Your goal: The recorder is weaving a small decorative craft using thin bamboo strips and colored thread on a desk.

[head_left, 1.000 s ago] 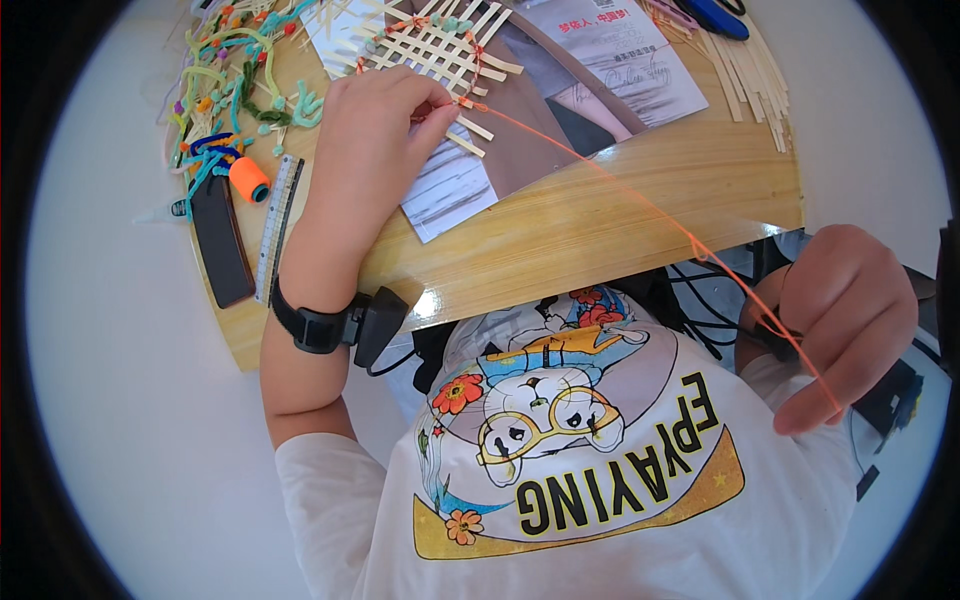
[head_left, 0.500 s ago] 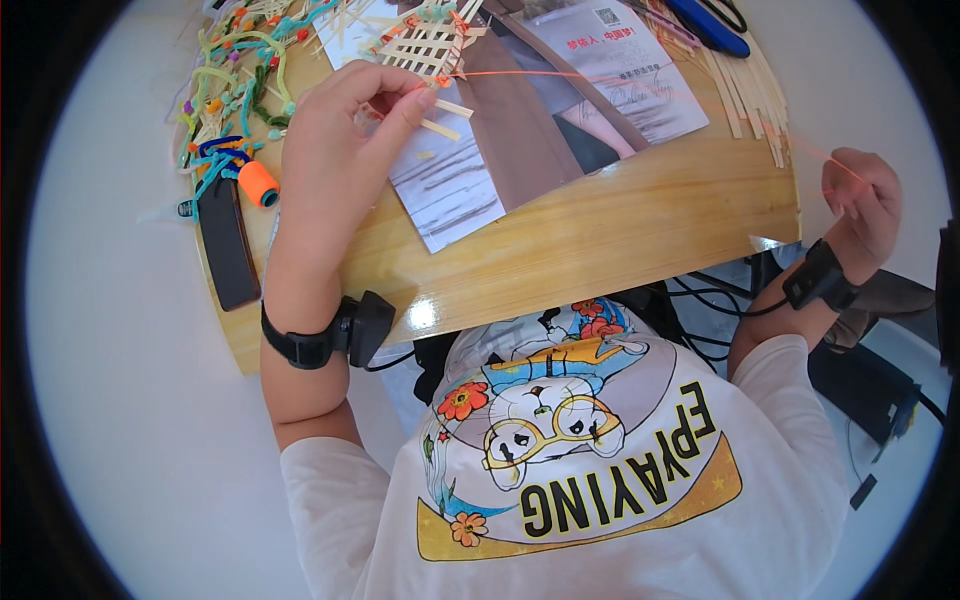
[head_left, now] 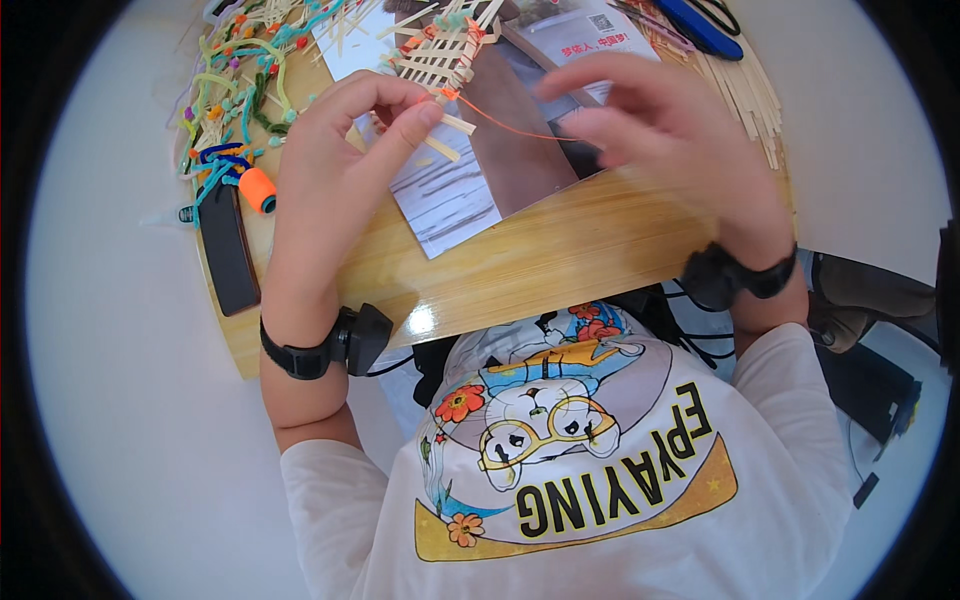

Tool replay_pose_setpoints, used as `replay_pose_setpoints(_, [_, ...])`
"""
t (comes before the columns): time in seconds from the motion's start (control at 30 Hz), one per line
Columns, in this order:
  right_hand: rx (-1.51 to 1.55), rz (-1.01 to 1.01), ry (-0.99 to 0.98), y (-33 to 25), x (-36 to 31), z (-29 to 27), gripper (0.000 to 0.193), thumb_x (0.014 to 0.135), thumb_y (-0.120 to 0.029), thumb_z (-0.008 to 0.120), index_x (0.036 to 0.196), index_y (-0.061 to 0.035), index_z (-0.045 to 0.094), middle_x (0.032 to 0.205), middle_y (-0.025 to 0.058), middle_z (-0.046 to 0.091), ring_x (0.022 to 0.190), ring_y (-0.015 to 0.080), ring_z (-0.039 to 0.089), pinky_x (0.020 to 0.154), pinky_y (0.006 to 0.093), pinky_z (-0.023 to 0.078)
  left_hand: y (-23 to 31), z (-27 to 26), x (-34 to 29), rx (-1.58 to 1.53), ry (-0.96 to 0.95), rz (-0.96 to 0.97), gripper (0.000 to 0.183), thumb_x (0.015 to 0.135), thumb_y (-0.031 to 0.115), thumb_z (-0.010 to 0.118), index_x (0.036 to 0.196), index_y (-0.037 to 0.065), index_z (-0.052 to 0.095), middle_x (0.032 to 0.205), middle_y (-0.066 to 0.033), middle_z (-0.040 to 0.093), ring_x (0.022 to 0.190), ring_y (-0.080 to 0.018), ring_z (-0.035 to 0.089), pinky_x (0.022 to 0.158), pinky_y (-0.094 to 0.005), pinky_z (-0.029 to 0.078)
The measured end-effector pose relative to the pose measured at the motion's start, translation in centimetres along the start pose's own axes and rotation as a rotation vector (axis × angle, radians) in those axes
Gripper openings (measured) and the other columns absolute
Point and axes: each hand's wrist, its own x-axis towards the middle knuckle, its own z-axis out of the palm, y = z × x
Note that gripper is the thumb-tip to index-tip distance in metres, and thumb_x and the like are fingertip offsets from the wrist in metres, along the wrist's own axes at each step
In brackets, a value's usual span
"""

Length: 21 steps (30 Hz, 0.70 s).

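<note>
My left hand (head_left: 365, 135) is closed in a pinch on the lower end of a woven piece of pale bamboo strips (head_left: 437, 62). Orange thread is knotted around that end and along the piece's side, and strip ends stick out below my fingers. From the knot an orange thread (head_left: 510, 130) runs in a slack curve to the fingertips of my right hand (head_left: 665, 135). That hand hovers over the magazine (head_left: 455, 215), smeared by motion, so whether its fingers grip the thread is unclear.
At the left lie colourful pipe cleaners (head_left: 240, 75), an orange thread spool (head_left: 257, 190) and a dark rectangular case (head_left: 228, 255). Loose bamboo strips (head_left: 740, 95) and blue-handled scissors (head_left: 705, 28) are at the far right. The wooden table's (head_left: 520, 265) curved near edge faces me.
My right hand has swept from beyond the table's right edge back over the magazine. The thread, pulled straight before, now hangs slack. My left hand keeps its pinch, shifted only slightly.
</note>
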Motion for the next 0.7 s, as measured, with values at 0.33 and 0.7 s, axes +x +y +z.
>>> replay_pose_setpoints(0.33, [0.651,0.019,-0.012,2.1,3.2,5.2,0.022,0.092,-0.025,0.061,0.097,-0.0036,0.065,0.064,-0.0035,0.052,0.054,0.0038,0.043,0.049,0.0192,0.032,0.1,0.4,0.1,-0.093,-0.012,0.071,0.017,0.084,0.016,0.067,0.087,-0.001,0.063,0.080,-0.0016,0.059,0.078,-0.0106,0.051,0.074,-0.0238,0.041])
replay_pose_setpoints(0.7, [0.827,0.034,-0.026,2.6,2.9,4.8,0.020,0.093,-0.021,0.060,0.100,-0.0035,0.063,0.059,-0.0089,0.043,0.053,0.0015,0.036,0.047,0.0187,0.026,-0.1,0.4,0.0,-0.181,-0.025,0.076,0.019,0.086,0.018,0.067,0.088,-0.001,0.062,0.084,-0.0021,0.060,0.083,-0.0112,0.052,0.079,-0.0248,0.041])
